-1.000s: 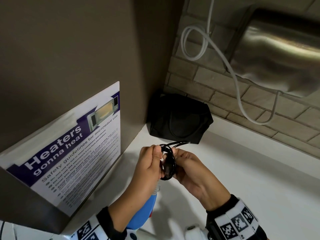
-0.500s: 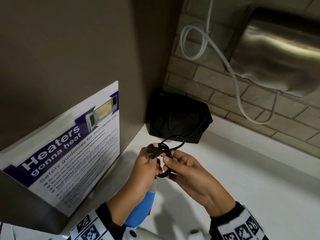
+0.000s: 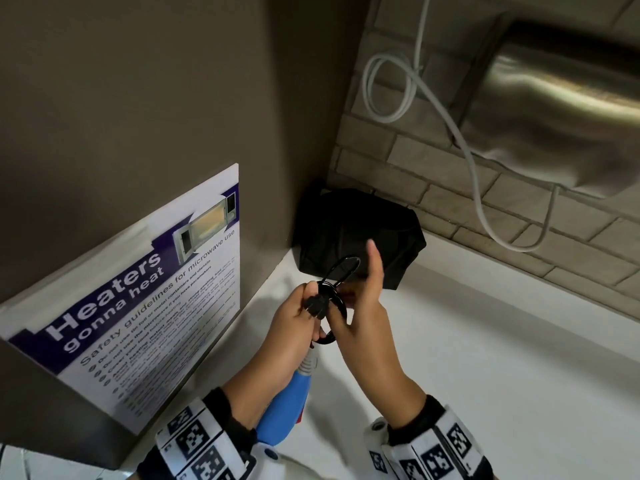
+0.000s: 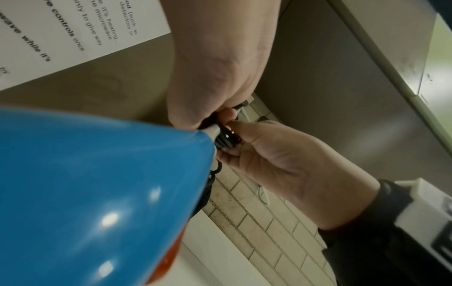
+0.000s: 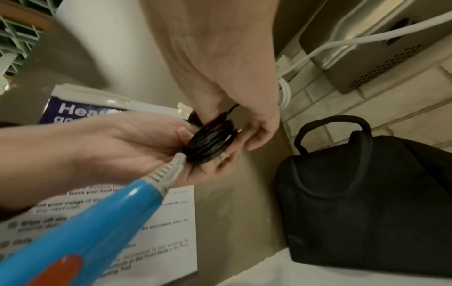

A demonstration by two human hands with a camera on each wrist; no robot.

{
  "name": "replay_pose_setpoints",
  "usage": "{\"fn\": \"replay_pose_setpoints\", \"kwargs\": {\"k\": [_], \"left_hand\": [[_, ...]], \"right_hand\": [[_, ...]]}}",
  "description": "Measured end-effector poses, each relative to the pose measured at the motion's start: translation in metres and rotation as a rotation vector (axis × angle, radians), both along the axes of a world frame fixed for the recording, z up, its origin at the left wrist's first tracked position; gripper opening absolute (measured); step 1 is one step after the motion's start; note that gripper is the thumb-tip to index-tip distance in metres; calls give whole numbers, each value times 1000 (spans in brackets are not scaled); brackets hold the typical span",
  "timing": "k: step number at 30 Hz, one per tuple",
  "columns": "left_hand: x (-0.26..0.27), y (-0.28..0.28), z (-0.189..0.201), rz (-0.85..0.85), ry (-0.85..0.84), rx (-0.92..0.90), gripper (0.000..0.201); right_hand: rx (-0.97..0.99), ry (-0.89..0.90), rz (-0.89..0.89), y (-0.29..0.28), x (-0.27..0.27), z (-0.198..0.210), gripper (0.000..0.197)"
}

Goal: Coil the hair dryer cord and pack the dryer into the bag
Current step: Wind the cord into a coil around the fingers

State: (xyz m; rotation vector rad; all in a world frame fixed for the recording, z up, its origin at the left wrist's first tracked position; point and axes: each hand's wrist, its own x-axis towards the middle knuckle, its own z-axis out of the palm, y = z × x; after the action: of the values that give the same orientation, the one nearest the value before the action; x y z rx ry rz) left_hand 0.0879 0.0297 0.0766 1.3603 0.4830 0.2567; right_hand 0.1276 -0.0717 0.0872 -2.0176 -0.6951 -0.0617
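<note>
The black cord (image 3: 333,301) is wound into a small coil held between both hands above the white counter. My left hand (image 3: 300,311) grips the coil, with the plug under its thumb. My right hand (image 3: 351,297) pinches the coil's other side, thumb raised. One loose loop (image 3: 347,268) sticks up from the coil. The blue hair dryer (image 3: 286,407) hangs below my left hand by its cord end. In the right wrist view the coil (image 5: 211,143) lies across my left hand (image 5: 127,147), and the dryer handle (image 5: 97,222) points down left. The black bag (image 3: 360,233) sits zipped in the corner.
A brown cabinet side with a microwave safety poster (image 3: 145,299) stands close on the left. A brick wall (image 3: 433,174) carries a white cable (image 3: 460,140) and a steel appliance (image 3: 568,109). The white counter (image 3: 485,358) stretches to the right.
The plug end has come round under my left thumb. A loose loop has formed above the coil, and my right thumb has lifted off it.
</note>
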Motion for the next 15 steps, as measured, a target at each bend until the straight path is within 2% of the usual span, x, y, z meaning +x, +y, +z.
{"fn": "replay_pose_setpoints", "kwargs": {"k": [4,10,13,15], "left_hand": [[3,3,-5,-19,11,-27,33],[9,1,-13,-27,23,-63,35],[18,1,-21,4,58,-186,34],[22,2,-23,30,67,-304,30]], "right_hand": [[-148,-211,50,1,1,-11,53],[-82,-292,-32,-2,3,-27,50],[-99,-358,-136,-3,4,-28,32],[-85,-369,-146,-4,6,-28,18]]}}
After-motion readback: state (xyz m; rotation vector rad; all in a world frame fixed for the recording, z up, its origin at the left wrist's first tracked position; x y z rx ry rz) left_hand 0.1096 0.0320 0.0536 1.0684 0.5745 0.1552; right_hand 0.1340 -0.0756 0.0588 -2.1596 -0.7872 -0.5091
